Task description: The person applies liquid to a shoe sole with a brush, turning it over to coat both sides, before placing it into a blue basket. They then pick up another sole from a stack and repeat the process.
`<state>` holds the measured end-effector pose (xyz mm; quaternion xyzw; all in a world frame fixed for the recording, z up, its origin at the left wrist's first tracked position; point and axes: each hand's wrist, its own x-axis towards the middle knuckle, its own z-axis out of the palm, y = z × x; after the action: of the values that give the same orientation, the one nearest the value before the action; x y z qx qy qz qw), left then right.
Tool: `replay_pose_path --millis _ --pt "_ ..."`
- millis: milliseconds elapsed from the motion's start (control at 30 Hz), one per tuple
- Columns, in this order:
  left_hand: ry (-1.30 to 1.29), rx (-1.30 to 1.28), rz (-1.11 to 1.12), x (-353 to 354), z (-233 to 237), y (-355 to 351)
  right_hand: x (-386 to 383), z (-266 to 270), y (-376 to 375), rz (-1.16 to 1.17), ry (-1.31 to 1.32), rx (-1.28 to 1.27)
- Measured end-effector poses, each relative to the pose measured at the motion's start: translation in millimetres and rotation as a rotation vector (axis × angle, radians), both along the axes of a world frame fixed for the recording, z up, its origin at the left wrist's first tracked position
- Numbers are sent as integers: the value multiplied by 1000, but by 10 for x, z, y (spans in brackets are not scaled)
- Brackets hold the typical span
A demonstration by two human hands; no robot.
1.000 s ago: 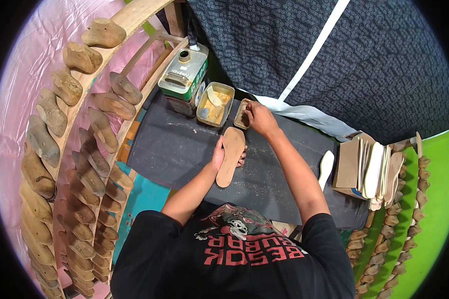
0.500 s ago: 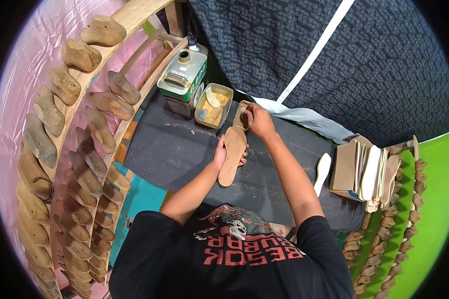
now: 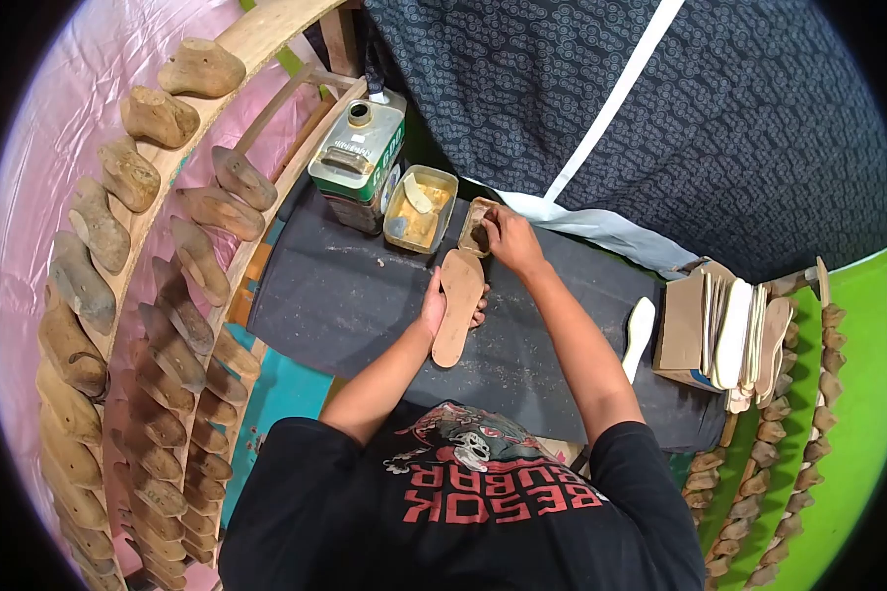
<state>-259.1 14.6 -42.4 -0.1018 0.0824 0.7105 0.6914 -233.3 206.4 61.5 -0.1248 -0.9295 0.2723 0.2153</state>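
A brown shoe insole point(image 3: 457, 313) lies upright along my left hand point(image 3: 434, 305), with the thumb on one side and fingertips curled round the far edge. Beyond its upper end is a small brownish container point(image 3: 473, 236). My right hand point(image 3: 510, 241) reaches over this container's right side, its fingers bent together and dipping into it. Whatever those fingers pinch is hidden. Left of the small container stands an open tub point(image 3: 434, 234) with yellowish residue and a pale flat piece point(image 3: 418, 195) inside.
A metal can point(image 3: 360, 158) stands behind the tub on the dark tabletop point(image 3: 552, 364). To the right lie a single white insole point(image 3: 639, 335) and a box point(image 3: 677, 330) packed with upright insoles. Wooden shoe lasts point(image 3: 202, 261) line racks at the left; more hang at the right.
The view has shifted slightly. My left hand keeps the insole in nearly the same place, and my right hand stays at the small container.
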Motion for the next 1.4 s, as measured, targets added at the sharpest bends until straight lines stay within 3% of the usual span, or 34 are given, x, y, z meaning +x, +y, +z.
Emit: replay_pose_path --millis 167,300,400,467,600,967,1100,1167,1300,1400 --pt "137 -18 32 56 -17 -89 125 216 -53 -29 -23 -11" --pt "179 -77 50 97 42 -246 283 422 -56 -187 253 -203" --pt "204 -57 74 122 36 -284 469 610 -151 -218 215 -311" --pt "227 -41 61 149 82 -278 637 640 -315 -92 113 -435" --pt "394 -30 31 279 408 -267 822 724 -541 52 67 -270" --pt "419 57 59 472 634 -293 1000 913 -853 194 25 83" --pt "406 -34 93 481 634 -437 1118 982 -1071 318 37 71" --pt "424 6 63 505 659 -489 1066 966 -964 264 112 -25" --pt "470 99 -11 540 734 -526 916 1027 -769 162 187 20" --pt "417 142 50 573 774 -553 1013 1055 -985 281 194 133"
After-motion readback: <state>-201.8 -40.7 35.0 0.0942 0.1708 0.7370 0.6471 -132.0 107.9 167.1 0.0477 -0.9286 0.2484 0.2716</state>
